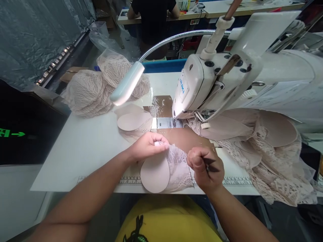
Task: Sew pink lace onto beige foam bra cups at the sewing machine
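Observation:
My left hand (147, 147) is closed, thumb against fingers, on the upper edge of a pale bra cup piece (154, 174). The smooth round cup hangs toward the table's front edge, with a lace panel (178, 166) spread to its right. My right hand (206, 169) is curled in a fist just right of the lace, around thread snips (212, 164) whose dark pointed blades stick out; their handle is hidden in the palm. Another cup piece with lace (133, 121) lies on the table beyond my left hand.
A white sewing machine (191, 87) stands behind my hands, its lamp (128, 82) hanging over the table. Joined lace and cup pieces (272, 148) heap at the right and hang over the edge. Lace stacks (88, 92) lie back left. A person (152, 20) sits beyond.

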A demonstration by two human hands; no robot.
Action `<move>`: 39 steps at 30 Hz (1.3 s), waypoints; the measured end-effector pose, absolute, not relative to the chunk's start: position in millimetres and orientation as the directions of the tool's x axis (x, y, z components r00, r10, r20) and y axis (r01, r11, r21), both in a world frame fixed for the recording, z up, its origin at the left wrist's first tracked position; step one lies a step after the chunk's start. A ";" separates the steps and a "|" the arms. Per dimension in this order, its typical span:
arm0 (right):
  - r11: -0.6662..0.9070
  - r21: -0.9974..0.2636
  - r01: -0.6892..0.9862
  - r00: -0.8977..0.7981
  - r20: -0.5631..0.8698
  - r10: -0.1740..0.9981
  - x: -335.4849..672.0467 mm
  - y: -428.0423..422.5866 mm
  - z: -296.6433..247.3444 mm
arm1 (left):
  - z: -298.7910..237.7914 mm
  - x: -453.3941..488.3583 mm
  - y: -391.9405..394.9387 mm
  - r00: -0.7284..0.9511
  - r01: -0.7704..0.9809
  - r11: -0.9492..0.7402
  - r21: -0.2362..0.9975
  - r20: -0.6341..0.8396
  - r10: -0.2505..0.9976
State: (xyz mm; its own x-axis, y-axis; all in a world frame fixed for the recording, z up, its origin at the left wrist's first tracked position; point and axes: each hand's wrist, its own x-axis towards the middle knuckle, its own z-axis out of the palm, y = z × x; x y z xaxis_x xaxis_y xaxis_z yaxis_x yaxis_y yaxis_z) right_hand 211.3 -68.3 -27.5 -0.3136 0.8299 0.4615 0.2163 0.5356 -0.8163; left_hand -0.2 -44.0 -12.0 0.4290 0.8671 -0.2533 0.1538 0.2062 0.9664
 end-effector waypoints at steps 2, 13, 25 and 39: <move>0.691 -0.684 0.234 -0.552 0.492 0.674 204.9 -67.3 -29.1 | -11.4 0.6 -44.6 0.440 0.118 0.231 0.966 -0.260 0.860; 0.794 -0.400 0.459 -0.787 0.232 0.572 184.5 -69.7 -32.3 | -5.4 -15.0 -31.4 0.379 -0.201 0.394 0.897 -0.299 0.875; 0.582 -0.631 0.513 -0.654 0.152 0.741 197.6 -63.6 -9.8 | -5.0 -31.3 -26.3 0.157 0.076 0.224 0.972 -0.233 0.960; 0.381 -0.599 0.704 -0.472 0.006 0.882 195.9 -40.2 12.6 | 1.9 -32.4 -35.1 0.483 0.372 0.113 0.921 -0.296 0.824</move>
State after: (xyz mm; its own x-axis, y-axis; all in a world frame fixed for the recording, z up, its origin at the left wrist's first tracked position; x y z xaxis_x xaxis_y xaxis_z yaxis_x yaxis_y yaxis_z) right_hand 195.9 -40.2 12.6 -0.4721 0.8815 0.0059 0.7039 0.3810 -0.5994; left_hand -32.4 -35.1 1.9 0.4826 0.8242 -0.2964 0.3722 0.1133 0.9212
